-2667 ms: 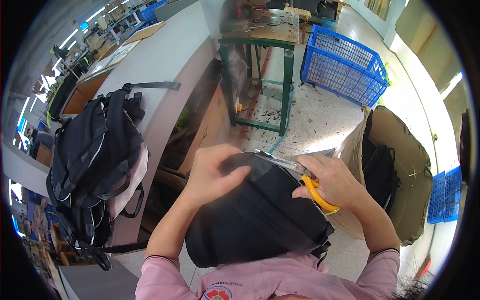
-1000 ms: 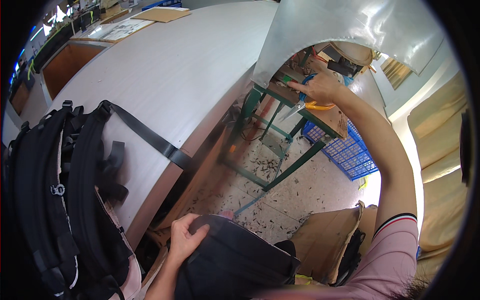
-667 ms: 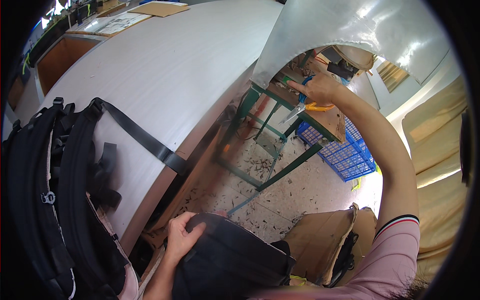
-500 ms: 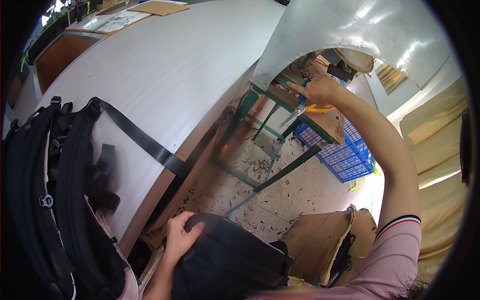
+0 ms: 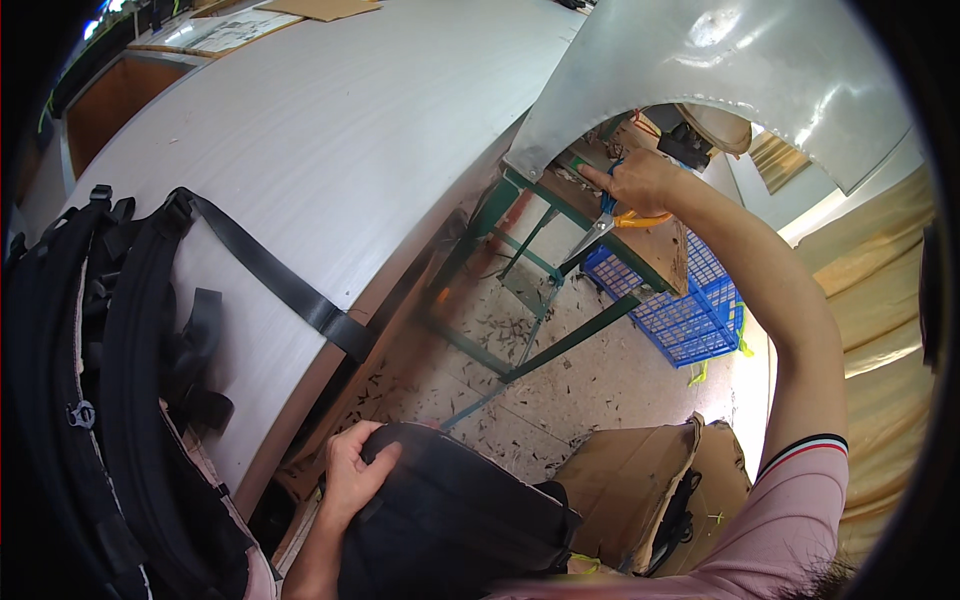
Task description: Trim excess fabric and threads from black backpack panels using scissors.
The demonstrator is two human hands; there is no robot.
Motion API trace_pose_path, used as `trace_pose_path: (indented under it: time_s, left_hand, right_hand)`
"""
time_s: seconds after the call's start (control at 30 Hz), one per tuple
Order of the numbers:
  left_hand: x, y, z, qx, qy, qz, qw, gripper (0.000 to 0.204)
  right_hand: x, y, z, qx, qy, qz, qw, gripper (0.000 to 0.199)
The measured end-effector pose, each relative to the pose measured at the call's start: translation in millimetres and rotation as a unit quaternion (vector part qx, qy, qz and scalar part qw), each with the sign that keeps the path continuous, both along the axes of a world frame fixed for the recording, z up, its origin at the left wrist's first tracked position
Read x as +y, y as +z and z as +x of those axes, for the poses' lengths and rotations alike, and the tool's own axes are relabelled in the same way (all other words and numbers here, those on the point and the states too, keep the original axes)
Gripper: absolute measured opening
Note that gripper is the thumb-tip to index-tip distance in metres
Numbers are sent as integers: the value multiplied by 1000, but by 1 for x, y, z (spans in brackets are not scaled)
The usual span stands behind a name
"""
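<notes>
Workshop interior, seen from my remote station through the head view: a long pale table [image 5: 330,130] fills the left half, and dark scraps [image 5: 515,335] litter the floor [image 5: 600,365]. On the table lies a black backpack [image 5: 140,350], one strap [image 5: 270,270] running to the edge. With the left hand [image 5: 352,468] I grip the upper left corner of a black fabric piece [image 5: 455,510], thumb on its face; the piece sits at lower centre, before the body. My right hand [image 5: 645,180], over a green-framed bench [image 5: 665,255], is closed around orange-handled scissors [image 5: 640,219], blades angled down and left, its index finger [image 5: 594,177] extended to a small green part [image 5: 576,163]. A shiny metal sheet [image 5: 720,50] arches above; a blue crate [image 5: 685,320] stands beside the bench, a cardboard box [image 5: 615,475] right of the piece.
</notes>
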State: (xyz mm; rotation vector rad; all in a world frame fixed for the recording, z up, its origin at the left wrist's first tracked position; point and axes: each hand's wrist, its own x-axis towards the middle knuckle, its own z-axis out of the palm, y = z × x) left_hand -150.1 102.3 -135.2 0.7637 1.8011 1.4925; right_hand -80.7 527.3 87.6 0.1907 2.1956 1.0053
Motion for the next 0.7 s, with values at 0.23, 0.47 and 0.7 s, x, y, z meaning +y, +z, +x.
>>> trace_pose_path:
  time_s: [0.23,0.47,0.7]
  left_hand:
    - [-8,4,2,-33,15,17,999,17]
    - [-22,19,11,-34,-14,63,997,18]
    - [-43,66,28,10,-61,78,995,20]
  right_hand:
    - [-10,7,7,25,19,-3,1000,71]
    - [-56,4,77,273,72,-96,954,62]
    - [-249,-34,173,487,-316,-528,620,53]
